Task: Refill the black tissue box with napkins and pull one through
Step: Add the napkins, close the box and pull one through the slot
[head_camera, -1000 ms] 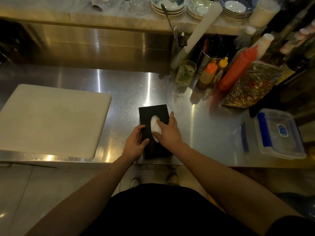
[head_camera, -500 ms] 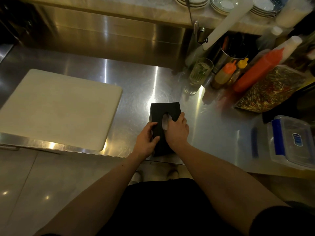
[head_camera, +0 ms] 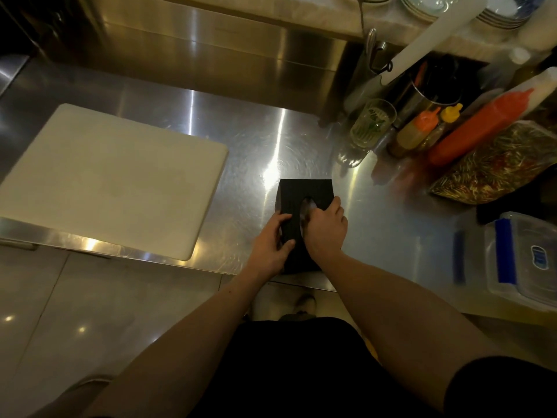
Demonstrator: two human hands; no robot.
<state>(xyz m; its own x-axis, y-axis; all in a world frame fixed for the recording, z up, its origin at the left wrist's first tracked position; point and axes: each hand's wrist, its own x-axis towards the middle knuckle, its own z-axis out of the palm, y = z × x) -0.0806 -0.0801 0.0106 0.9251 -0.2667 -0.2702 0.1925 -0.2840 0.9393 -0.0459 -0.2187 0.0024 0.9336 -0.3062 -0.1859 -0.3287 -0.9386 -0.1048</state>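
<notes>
At frame left you have a white rectangular cutting board (head_camera: 108, 179) on the steel counter (head_camera: 391, 224); upper right, a patterned drinking glass (head_camera: 372, 122), orange squeeze bottles (head_camera: 479, 128); lower right, a clear plastic container (head_camera: 524, 260).

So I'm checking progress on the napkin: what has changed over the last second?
The right hand has pushed its fingers into the slot of the black tissue box, hiding most of the white napkin. The left hand still grips the box's side.

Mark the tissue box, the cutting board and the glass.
tissue box (head_camera: 304, 191): head view, far part of its black top.
cutting board (head_camera: 111, 179): head view, middle of its pale surface.
glass (head_camera: 372, 122): head view, its patterned side wall.
</notes>
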